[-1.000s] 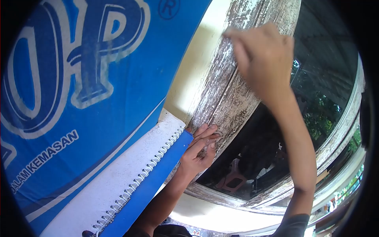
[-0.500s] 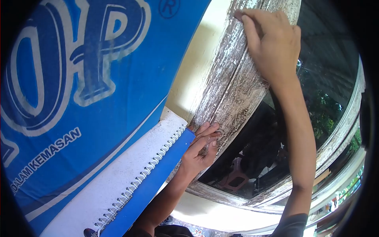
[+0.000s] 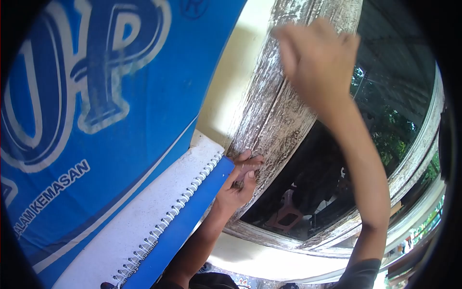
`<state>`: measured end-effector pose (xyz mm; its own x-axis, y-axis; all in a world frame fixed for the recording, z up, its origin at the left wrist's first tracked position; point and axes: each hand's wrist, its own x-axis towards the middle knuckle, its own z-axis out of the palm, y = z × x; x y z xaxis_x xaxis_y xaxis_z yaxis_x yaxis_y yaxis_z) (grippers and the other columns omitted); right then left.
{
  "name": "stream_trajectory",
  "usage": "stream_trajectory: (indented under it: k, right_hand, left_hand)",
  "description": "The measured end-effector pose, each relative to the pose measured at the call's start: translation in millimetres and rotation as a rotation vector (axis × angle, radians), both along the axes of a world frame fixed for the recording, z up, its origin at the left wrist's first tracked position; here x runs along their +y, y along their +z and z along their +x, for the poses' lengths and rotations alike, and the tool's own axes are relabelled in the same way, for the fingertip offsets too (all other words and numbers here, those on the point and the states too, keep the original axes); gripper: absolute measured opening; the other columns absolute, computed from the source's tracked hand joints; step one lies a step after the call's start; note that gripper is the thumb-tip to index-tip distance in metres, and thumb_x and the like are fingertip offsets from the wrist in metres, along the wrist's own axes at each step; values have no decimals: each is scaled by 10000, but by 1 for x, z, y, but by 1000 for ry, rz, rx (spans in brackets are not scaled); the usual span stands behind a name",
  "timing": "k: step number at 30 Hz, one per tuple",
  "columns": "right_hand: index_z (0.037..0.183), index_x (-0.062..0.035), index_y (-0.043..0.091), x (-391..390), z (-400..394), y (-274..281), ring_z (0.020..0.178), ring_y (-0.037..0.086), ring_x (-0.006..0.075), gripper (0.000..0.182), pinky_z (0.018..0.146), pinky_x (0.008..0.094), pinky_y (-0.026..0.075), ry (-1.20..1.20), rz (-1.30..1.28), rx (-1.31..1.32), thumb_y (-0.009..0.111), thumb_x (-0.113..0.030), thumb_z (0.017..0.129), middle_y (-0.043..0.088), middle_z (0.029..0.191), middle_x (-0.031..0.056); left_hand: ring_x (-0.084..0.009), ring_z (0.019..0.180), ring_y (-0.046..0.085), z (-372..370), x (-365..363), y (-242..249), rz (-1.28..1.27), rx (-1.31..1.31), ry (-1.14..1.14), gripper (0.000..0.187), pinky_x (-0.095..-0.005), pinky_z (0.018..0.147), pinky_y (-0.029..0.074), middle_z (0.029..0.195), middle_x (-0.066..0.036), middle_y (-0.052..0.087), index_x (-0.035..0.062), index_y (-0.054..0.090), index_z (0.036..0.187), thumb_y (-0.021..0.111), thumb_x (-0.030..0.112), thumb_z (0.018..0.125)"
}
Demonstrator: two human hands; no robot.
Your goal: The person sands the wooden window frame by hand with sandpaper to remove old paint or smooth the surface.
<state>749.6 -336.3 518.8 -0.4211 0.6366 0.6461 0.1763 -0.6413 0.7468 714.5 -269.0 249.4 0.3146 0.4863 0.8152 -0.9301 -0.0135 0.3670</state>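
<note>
Weathered wood, white paint flaked to grey-brown grain: window frame [image 3: 276,120], running from 12 o'clock down to 6 o'clock, then turning along the sill toward 4 o'clock. Dark glass pane [image 3: 385,111] at 3 o'clock, reflecting trees and a roof. Right hand [image 3: 315,62] at 1 o'clock, blurred, fingers bunched together against the upper frame; whether anything is pinched in them cannot be told. Left hand [image 3: 240,180] near centre, fingers loosely spread and flat on the lower frame, gripping nothing. Blue banner [image 3: 96,106] with white lettering at 9 o'clock; spiral-bound edge [image 3: 183,207] with a blue strip at 7 o'clock, just beside the left hand. Cream wall [image 3: 231,77] between banner and frame.
</note>
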Motion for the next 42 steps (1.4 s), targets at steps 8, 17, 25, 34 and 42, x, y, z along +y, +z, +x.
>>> stream_trajectory:
  k: [8,17,25,34,42]
  right_hand:
    - [904,-170,696,-21,-25,-61,677,578,242,106,729,410,372,-182,-69,222,657,-173,806,600,715,53]
    - [906,-212,701,-42,-31,-53,767,524,188,211,709,395,347,-226,-162,272,610,-58,795,490,658,18]
    - [923,-230,705,-44,-25,-39,715,575,177,243,696,382,380,-352,-45,206,628,-63,764,551,674,4]
    - [1021,-254,696,-62,-38,-93,729,588,220,321,652,369,339,-382,-231,449,641,-83,754,577,683,29]
    - [889,-178,694,-74,-44,-111,688,468,139,197,653,339,266,-266,-176,362,623,-66,744,436,620,-55]
  left_hand:
    - [-196,960,675,3,12,-8,189,-83,258,143,-314,880,423,838,-78,744,5,699,844,585,92,851]
    - [-298,709,680,3,1,4,38,-428,264,226,-323,574,510,746,-193,668,-83,625,762,590,115,864]
    - [-188,578,515,-1,15,9,345,-213,318,113,-291,564,398,690,-59,615,52,743,790,639,81,756]
    - [-213,524,497,1,21,-32,251,-95,326,239,-331,602,356,590,-76,583,31,636,633,622,212,789]
    - [-219,520,455,0,22,-35,262,13,366,255,-334,573,328,561,-73,531,47,660,654,608,250,799]
